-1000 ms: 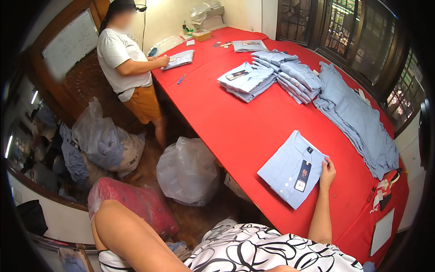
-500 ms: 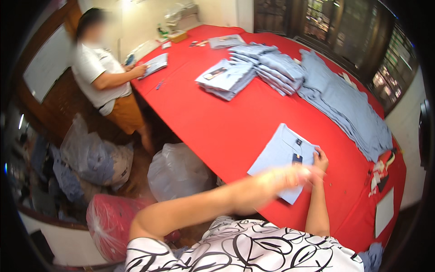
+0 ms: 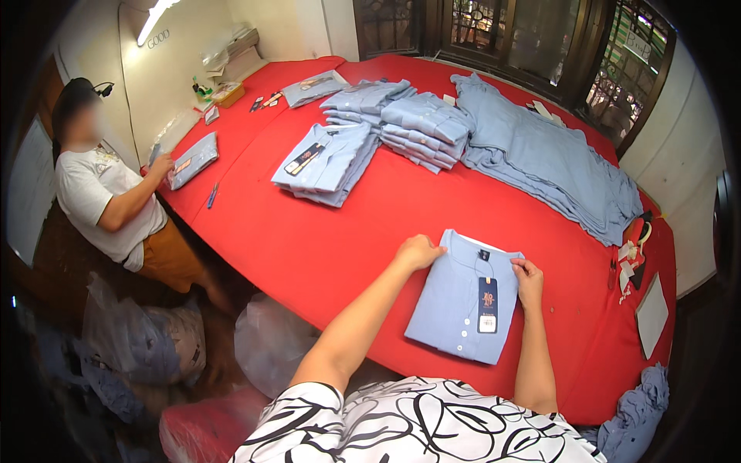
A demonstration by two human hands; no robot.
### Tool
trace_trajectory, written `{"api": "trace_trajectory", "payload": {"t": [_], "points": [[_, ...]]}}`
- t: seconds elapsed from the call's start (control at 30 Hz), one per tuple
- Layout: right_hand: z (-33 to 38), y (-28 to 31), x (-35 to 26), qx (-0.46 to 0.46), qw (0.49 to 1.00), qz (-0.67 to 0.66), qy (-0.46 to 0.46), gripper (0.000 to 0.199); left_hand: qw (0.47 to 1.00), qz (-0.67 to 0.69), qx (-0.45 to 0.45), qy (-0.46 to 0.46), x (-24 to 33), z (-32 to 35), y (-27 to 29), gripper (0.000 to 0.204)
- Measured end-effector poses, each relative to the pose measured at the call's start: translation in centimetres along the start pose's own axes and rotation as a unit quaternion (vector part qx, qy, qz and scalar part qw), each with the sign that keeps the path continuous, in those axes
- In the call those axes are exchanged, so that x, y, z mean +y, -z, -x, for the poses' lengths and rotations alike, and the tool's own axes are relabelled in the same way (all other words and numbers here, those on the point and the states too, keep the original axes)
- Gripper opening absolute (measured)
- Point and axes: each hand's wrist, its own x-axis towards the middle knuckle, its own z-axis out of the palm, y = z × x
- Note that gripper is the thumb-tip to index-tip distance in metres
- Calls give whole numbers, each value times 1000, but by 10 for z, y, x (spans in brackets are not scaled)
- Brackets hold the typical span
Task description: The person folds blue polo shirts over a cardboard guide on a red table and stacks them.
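Observation:
A light blue folded shirt (image 3: 454, 293) lies flat on the red-covered table in front of me, its collar end pointing away. Down its front run white buttons, and a dark hang tag (image 3: 487, 297) rests beside them. My left hand (image 3: 421, 251) pinches the shirt's far left corner, fingers closed. At the far right edge, my right hand (image 3: 529, 279) grips the same shirt between thumb and fingers.
Stacked folded blue shirts (image 3: 324, 162) stand farther up the red table (image 3: 309, 247); unfolded blue garments (image 3: 548, 158) lie by the windows. At far left, a person (image 3: 108, 181) handles a bagged shirt (image 3: 193, 160). Plastic bags (image 3: 270, 339) sit on the floor; scissors (image 3: 612, 274) lie at right.
My left hand, blurred across the shirt before, has moved away from me to its far left corner. My right hand stays at the right edge. The view has shifted; the tag now lies fully visible.

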Motion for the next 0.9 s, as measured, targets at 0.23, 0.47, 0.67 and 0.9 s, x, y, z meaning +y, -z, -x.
{"api": "trace_trajectory", "payload": {"t": [0.23,0.47,0.67,0.9], "points": [[-7,-8,-46,-28,994,60,-91,17,959,278,-30,-57,-6,-24,-29,39],[-36,-97,-130,-171,984,9,-43,21,937,247,173,-179,-45,5,91,51],[-146,-278,-232,-289,941,-178,15,23,955,-27,274,-110,-73,-45,326,51],[-231,-422,-248,-199,974,-27,105,43,954,-145,263,-1,-145,-212,404,61]]}}
